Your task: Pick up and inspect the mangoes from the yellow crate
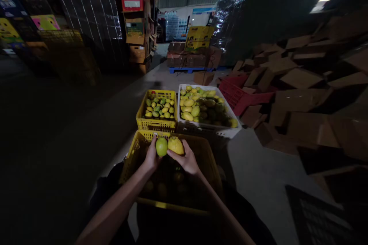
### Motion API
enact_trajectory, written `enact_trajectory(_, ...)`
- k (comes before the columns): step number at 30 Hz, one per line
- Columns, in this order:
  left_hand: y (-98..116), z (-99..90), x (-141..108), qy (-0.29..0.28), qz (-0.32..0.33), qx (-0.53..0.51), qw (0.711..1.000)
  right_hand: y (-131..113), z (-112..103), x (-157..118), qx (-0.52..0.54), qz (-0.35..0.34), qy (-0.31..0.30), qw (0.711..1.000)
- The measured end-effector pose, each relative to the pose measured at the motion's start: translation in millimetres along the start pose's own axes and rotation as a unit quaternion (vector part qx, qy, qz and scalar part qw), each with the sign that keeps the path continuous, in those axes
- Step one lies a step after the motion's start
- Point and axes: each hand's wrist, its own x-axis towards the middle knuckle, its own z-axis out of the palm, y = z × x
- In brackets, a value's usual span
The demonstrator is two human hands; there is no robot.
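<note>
My left hand [151, 155] is closed on a green fruit [161, 147], and my right hand [188, 158] grips a yellow fruit [175, 145]. The two fruits are side by side, close together, above a large yellow crate [211, 153]. Several fruits lie dimly in the shadow at the bottom of that crate. Beyond it stands a smaller yellow crate [156, 123] holding green and yellow fruits. To its right, a white crate [230, 132] is heaped with mostly yellow fruits.
Many cardboard boxes [304, 99] are piled at the right, with a red crate [235, 93] at their edge. Stacked boxes [135, 26] stand at the back left of centre. A blue pallet [184, 70] bears cartons behind the crates.
</note>
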Motion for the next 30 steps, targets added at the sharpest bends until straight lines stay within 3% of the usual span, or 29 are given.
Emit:
enact_trajectory(2,-5,0.7,-3,-0.024,0.072,0.034,0.997,3,-3,-2,-0.078,-0.03,0.01,0.996)
enact_trajectory(5,-7,1.6,-5,-0.08,0.155,0.074,0.982,5,-5,-8,-0.089,-0.039,0.016,0.995)
enact_trajectory(11,-4,-0.2,-4,-0.104,0.202,0.1,0.969,4,2,-12,-0.022,-0.025,0.006,0.999)
enact_trajectory(13,-4,-2.6,-4,-0.091,0.21,0.086,0.97,6,5,-11,-0.007,0.002,0.035,0.999)
enact_trajectory(16,-6,-6.6,-5,-0.039,0.15,0.037,0.987,7,10,-10,0.06,0.044,0.078,0.994)
enact_trajectory(20,-8,-7.9,-4,0.026,0.048,0.001,0.999,4,16,-10,0.197,0.074,0.074,0.975)
enact_trajectory(26,-7,-5.7,11,0.021,-0.056,-0.126,0.99,10,17,-2,0.284,0.134,0.031,0.949)
enact_trajectory(30,-5,-2.9,12,0.042,-0.052,-0.15,0.986,17,16,1,0.27,0.133,0.071,0.951)
